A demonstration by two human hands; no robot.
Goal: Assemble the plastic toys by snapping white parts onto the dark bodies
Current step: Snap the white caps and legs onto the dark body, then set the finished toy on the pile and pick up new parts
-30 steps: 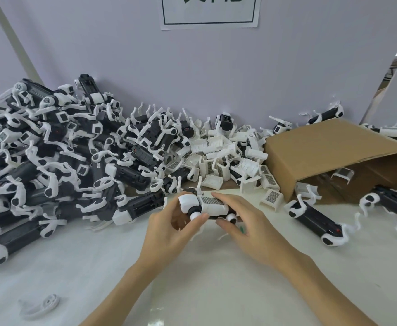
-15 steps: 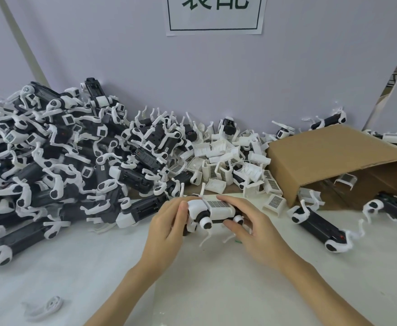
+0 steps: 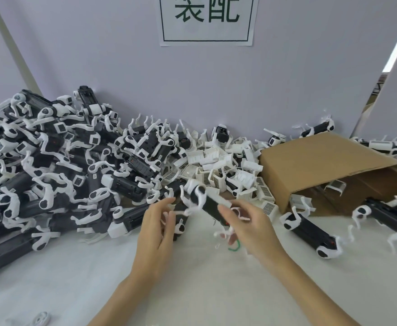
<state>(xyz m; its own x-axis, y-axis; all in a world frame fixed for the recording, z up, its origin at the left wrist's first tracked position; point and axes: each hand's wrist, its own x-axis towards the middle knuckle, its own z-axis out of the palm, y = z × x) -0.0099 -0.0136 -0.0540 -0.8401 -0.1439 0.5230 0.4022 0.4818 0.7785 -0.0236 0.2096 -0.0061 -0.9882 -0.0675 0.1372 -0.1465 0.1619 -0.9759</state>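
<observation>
Dark plastic with white legs, the toy (image 3: 205, 200) sits tilted in the right hand (image 3: 251, 228), whose thumb and fingers curl round its lower end so that the upper end points up and away toward the heap. It is blurred, so which white parts are already seated cannot be told. Judging by the tilt, the grip leaves the upper end free for inspection or for tossing aside.

The left hand (image 3: 156, 228) hovers just beside the toy, fingers loosely spread and gripping nothing, probably ready to steady it or reach for the next piece.

Loose white parts (image 3: 218, 165) lie piled just beyond the hands, within easy reach. Left of them rises the heap of toys (image 3: 51, 165), white parts on dark bodies. To the right a cardboard box (image 3: 322, 165) lies on its side, spilling more toys onto the white table (image 3: 75, 278).
</observation>
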